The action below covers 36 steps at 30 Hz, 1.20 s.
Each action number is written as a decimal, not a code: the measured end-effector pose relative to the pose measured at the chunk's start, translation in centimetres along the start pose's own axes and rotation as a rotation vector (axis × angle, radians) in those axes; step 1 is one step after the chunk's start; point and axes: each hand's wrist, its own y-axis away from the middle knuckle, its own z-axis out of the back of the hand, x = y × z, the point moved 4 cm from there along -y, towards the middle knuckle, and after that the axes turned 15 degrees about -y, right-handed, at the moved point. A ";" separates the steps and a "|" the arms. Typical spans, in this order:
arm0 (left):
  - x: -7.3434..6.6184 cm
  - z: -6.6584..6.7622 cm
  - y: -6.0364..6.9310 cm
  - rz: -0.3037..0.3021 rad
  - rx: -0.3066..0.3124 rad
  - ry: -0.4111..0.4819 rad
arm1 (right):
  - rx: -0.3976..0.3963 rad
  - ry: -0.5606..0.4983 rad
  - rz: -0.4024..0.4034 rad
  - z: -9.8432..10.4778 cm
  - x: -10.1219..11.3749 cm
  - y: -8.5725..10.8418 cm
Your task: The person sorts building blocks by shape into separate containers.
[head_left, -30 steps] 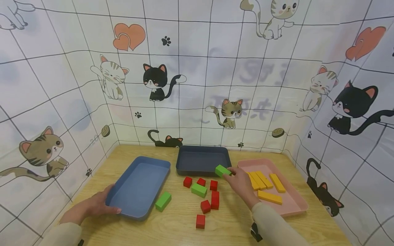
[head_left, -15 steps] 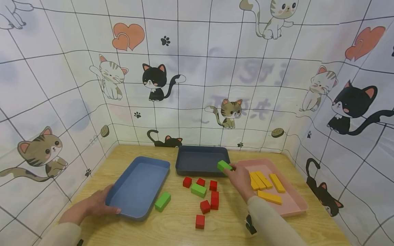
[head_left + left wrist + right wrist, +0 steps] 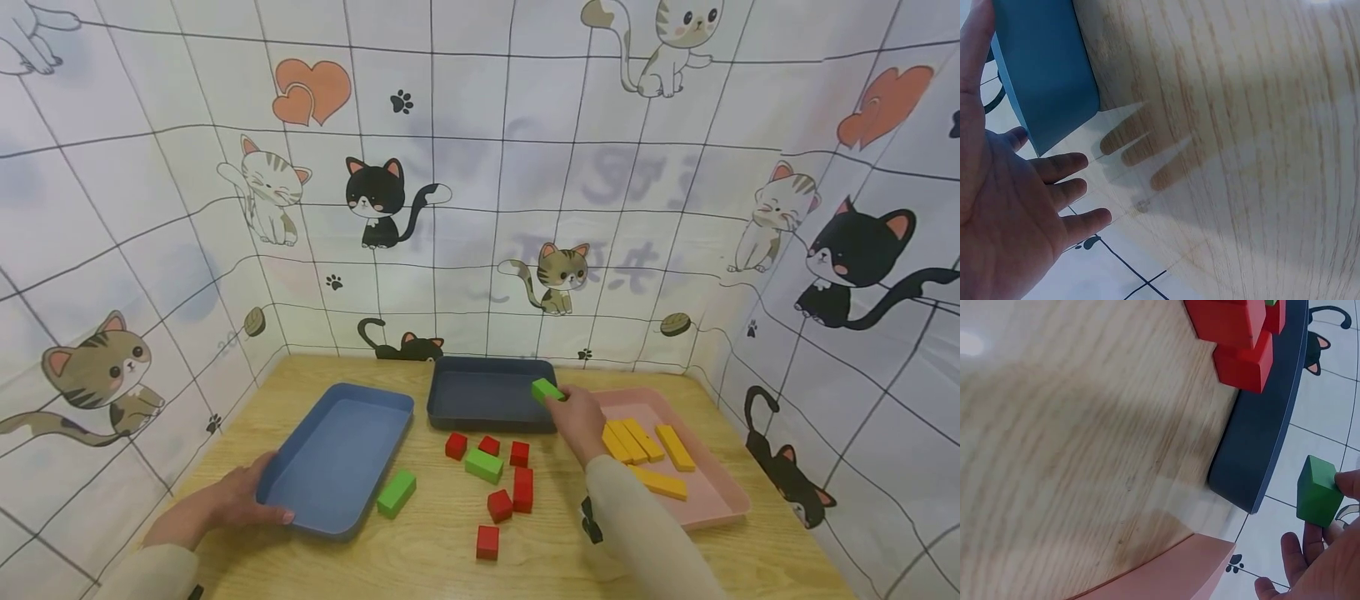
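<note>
The right hand [image 3: 580,423] pinches a green block [image 3: 546,390] above the right end of the dark tray [image 3: 491,427]. In the right wrist view, thumb and fingers of the right hand [image 3: 1329,562] hold that green block [image 3: 1319,492] clear of the dark tray's corner [image 3: 1250,450]. At the near left corner of the blue tray [image 3: 341,458], the left hand [image 3: 234,498] has its thumb along the near rim. The left wrist view shows the left hand [image 3: 1019,212] with spread fingers beside the corner of the blue tray [image 3: 1047,75].
Several red blocks [image 3: 522,490] and a green block [image 3: 483,465] lie mid-table. Another green block [image 3: 397,493] lies right of the blue tray. At the right, a pink tray [image 3: 716,492] holds several yellow blocks [image 3: 675,447]. Patterned cloth walls stand behind and at both sides.
The right hand and its green block have moved farther back, from the dark tray's near right corner to above its right end. The left hand has stayed at the blue tray.
</note>
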 end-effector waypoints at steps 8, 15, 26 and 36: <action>0.2 -0.2 -0.1 -0.010 -0.009 -0.005 | -0.013 0.008 -0.015 -1.1 0.1 -1.4; 0.3 -0.2 0.0 0.008 -0.001 0.016 | -0.004 0.045 -0.027 -1.9 -0.1 -2.3; -0.1 0.1 0.0 0.013 0.002 0.007 | 0.003 0.114 -0.038 -2.2 -0.4 -2.8; -0.1 0.1 0.1 0.018 0.006 0.010 | 0.010 0.135 -0.031 -2.5 -0.5 -2.8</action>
